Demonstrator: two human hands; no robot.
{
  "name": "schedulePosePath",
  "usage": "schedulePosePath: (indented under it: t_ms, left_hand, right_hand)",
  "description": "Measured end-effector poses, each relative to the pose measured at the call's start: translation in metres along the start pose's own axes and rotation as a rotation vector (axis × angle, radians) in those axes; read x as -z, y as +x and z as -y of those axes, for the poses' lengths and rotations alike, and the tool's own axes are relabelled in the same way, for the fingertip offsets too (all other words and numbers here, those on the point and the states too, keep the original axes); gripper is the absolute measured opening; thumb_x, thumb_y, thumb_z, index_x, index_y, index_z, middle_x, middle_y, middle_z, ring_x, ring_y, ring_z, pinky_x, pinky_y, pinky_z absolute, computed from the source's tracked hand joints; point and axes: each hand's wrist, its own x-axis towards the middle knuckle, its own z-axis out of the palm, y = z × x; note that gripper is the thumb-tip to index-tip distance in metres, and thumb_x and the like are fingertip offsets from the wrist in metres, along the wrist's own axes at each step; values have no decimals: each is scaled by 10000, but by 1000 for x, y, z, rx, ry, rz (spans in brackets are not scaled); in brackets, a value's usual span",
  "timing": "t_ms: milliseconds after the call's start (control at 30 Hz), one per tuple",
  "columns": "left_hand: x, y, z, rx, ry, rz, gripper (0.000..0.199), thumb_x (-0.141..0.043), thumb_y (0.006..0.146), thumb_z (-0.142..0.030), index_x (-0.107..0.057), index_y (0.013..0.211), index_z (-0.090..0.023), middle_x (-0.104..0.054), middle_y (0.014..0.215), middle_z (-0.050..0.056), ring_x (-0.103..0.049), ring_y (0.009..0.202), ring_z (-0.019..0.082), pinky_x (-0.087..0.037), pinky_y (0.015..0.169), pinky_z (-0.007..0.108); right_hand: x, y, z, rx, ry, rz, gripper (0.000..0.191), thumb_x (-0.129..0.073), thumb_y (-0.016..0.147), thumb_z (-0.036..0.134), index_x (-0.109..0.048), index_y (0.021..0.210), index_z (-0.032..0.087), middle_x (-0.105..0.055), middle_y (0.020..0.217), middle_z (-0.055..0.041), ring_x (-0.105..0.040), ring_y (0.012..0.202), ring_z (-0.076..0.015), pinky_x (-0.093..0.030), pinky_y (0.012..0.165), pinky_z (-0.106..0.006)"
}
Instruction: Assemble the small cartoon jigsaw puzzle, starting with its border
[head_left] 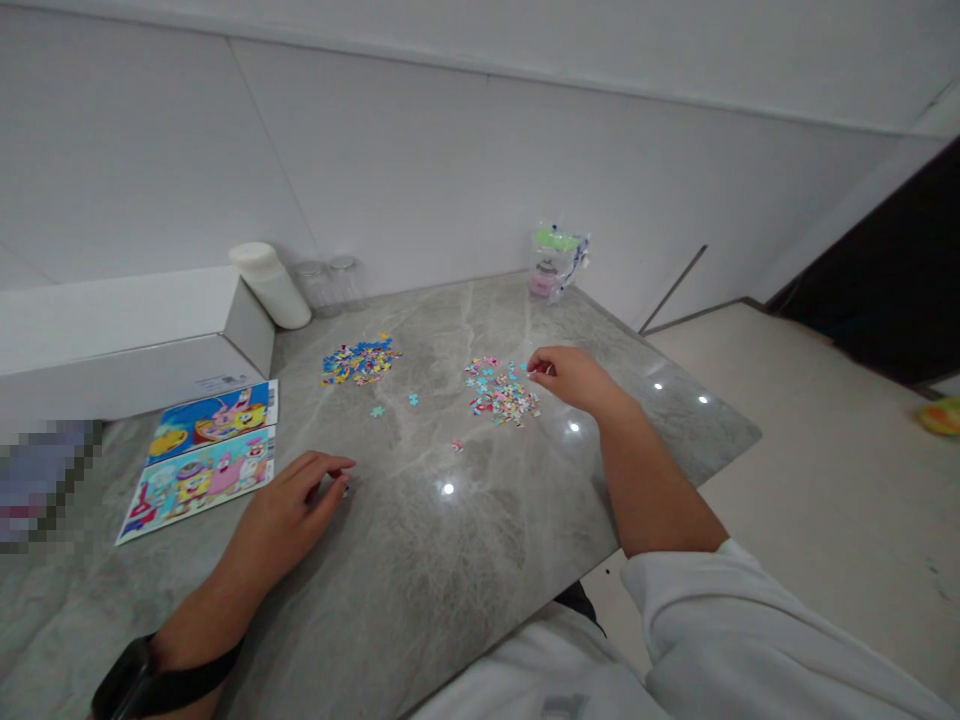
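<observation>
My right hand [568, 377] is at the right edge of a loose pile of pink, light blue and white jigsaw pieces [510, 397]. Its thumb and fingers are pinched on a small puzzle piece [529, 374], mostly covered by the fingertips. My left hand [296, 510] rests on the table beside the picture sheet [214, 455], index finger and thumb slightly apart. A tiny speck shows by its thumb tip, too small to name. A blue and yellow pile of pieces [360, 360] lies farther left. Single pieces lie between: a greenish piece [377, 411], a blue piece [413, 399] and a pink piece [457, 445].
The grey marble-patterned table [465, 570] meets a white wall. Along its back stand a white bottle [271, 287], clear glasses [330, 285] and a clear plastic bag [555, 265]. A white box [150, 350] lies at left. The table's right corner [754, 435] juts over the floor.
</observation>
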Motion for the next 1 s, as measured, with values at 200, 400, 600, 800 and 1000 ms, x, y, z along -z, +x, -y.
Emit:
schedulePosePath:
  t_ms: [200,400,600,800,1000]
  left_hand:
    - [-1,0,0,3,-3,13,390,-509,1007,-528,-750,1130,-247,-726,1048,47,-637,741,191,-513,696,328]
    - [-2,0,4,3,1,15,421,-498,1011,-554,-755,1140,-245,-730,1067,55,-649,762,187,-529,706,320]
    - [-5,-2,6,-15,-2,-5,428,-493,1017,-559,-758,1143,-247,-737,1080,61,-648,761,184,-531,702,314]
    - [-5,-3,6,-35,-3,-3,409,-494,1032,-534,-748,1158,-238,-730,1069,65,-638,755,185,-519,698,314]
    - [-4,-2,2,-50,-22,-6,387,-483,1044,-506,-739,1148,-235,-729,1060,64,-660,786,188,-529,725,315]
  right_hand:
    - [-18,13,-34,-126,-123,278,170,-714,898,181,-806,1040,182,-813,1051,-92,-715,933,-215,-470,791,-292]
    - [-29,21,-36,-168,-208,342,188,-698,887,166,-817,1030,194,-821,1062,-75,-727,940,-201,-461,758,-259]
    - [-29,22,-40,-164,-227,346,194,-689,912,198,-816,1058,203,-819,1091,-73,-728,960,-200,-461,760,-251]
    - [-29,22,-43,-146,-181,351,151,-708,877,171,-794,1000,188,-810,1028,-80,-710,893,-199,-451,729,-263]
    - [-27,23,-42,-115,156,168,155,-691,854,187,-760,994,183,-766,925,-57,-673,816,-165,-490,731,-254]
